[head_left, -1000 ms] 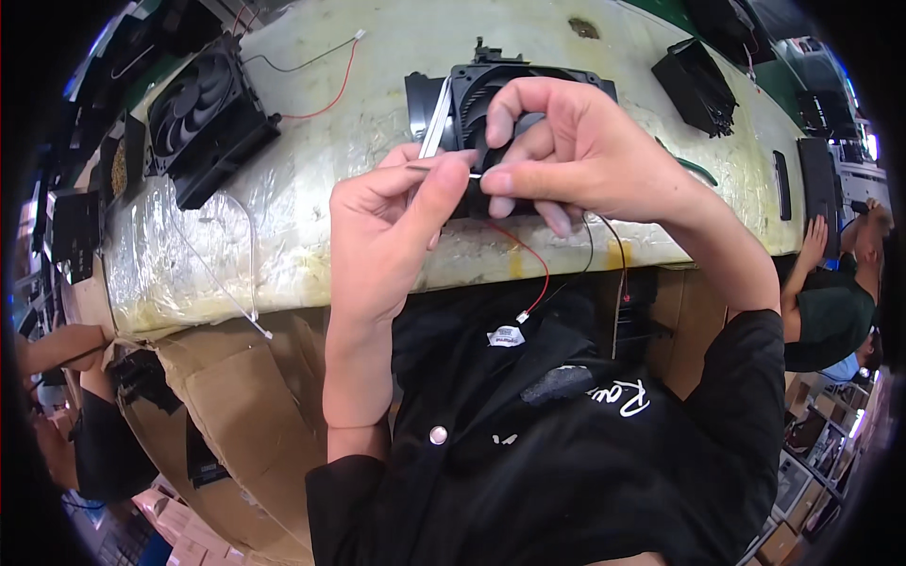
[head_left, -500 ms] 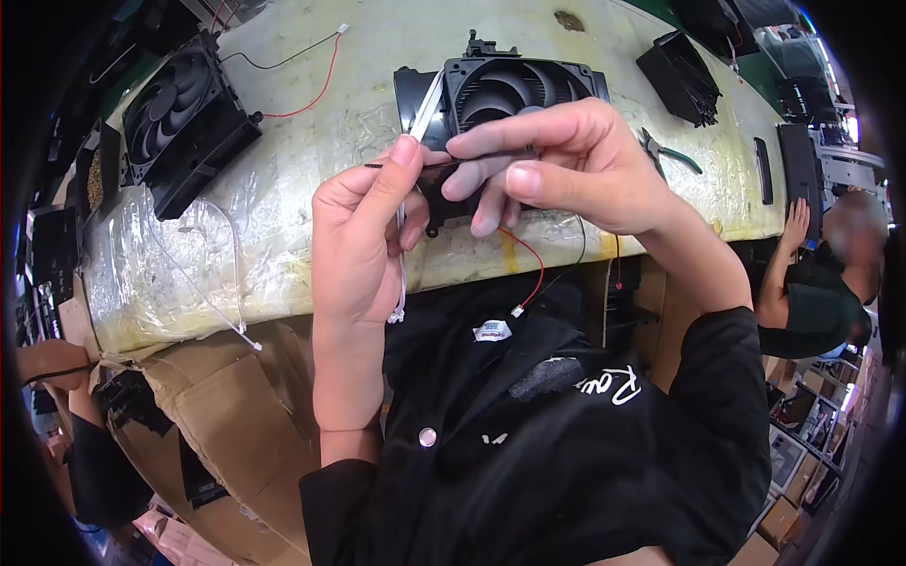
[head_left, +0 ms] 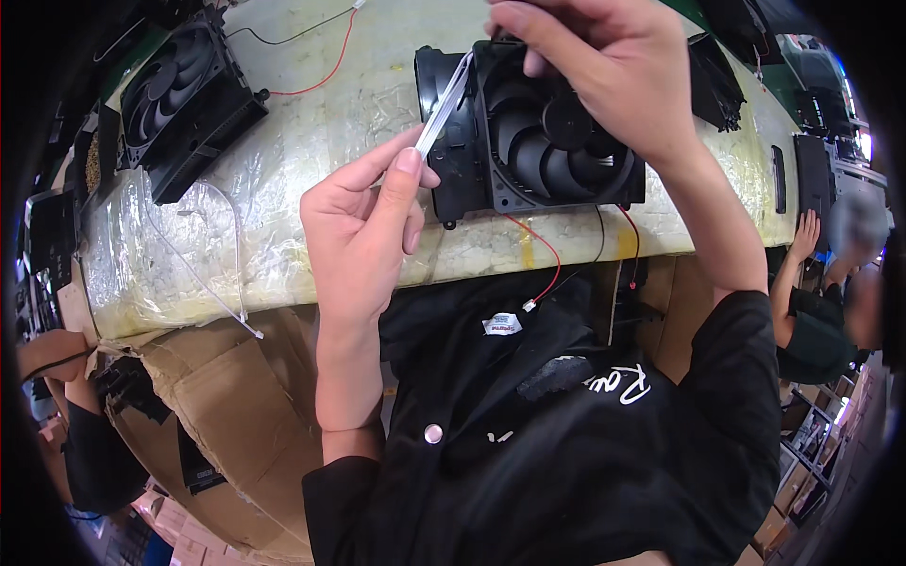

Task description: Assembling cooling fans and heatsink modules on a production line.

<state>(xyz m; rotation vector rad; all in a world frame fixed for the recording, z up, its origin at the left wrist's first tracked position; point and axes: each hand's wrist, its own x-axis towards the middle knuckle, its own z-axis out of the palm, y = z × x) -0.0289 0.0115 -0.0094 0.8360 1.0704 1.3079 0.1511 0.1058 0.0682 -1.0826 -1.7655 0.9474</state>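
Observation:
A black fan unit [head_left: 528, 156] with a square frame and curved blades lies on the wrapped table, right in front of me. At its left side my left hand [head_left: 363, 217] pinches a white flat cable [head_left: 444, 111] between thumb and fingers. The cable slants up along the housing to the frame's upper left corner. My right hand [head_left: 609, 71] is raised over the far part of the fan, thumb and forefinger brought together. What they hold is dark and mostly hidden. Red lead [head_left: 555, 259] hangs from the fan's near edge over the table edge.
Another black fan unit [head_left: 175, 99] stands at the left, with loose leads beside it. Dark parts [head_left: 719, 90] are bunched at the right, near a slim black bar [head_left: 779, 179]. An opened cardboard box [head_left: 226, 406] sits below the table's left edge. A co-worker's hand [head_left: 806, 234] rests at far right.
My right hand has moved up and away from my left hand, toward the fan's far edge. The dark strip between my hands no longer shows at the left hand, which keeps the white cable.

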